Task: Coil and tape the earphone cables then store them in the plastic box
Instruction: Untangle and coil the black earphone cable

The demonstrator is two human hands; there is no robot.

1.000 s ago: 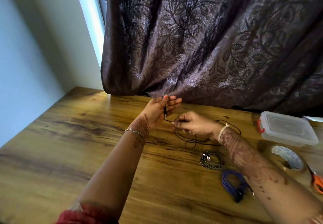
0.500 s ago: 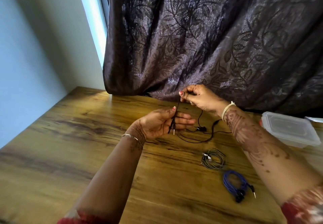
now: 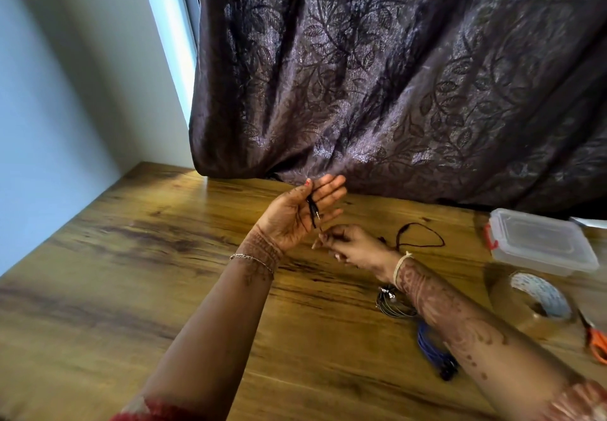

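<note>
Compared with half a second earlier, the right hand [image 3: 356, 249] has come down from its raised position near the curtain [image 3: 394, 75] and now sits just below and to the right of the left hand [image 3: 292, 220]. The left hand has moved slightly nearer the curtain. The left hand is palm-up with fingers extended, and its thumb pins the plug end of the black earphone cable [image 3: 312, 212] against the fingers. The right hand's fingers are curled together and pinch the same cable just under the plug tip; this area is motion-blurred. The cable is thin, round and matte black, with a metal jack tip. Its remaining length lies as a loose loop on the wood-grain table [image 3: 131, 289] beyond the right wrist. A coiled grey earphone [image 3: 391, 305] and a coiled blue earphone [image 3: 427, 343] lie beside the right forearm. At the right edge are a translucent, lidded rectangular plastic box [image 3: 538, 240], a tape roll [image 3: 542, 292] and orange-handled scissors [image 3: 597, 343].
</note>
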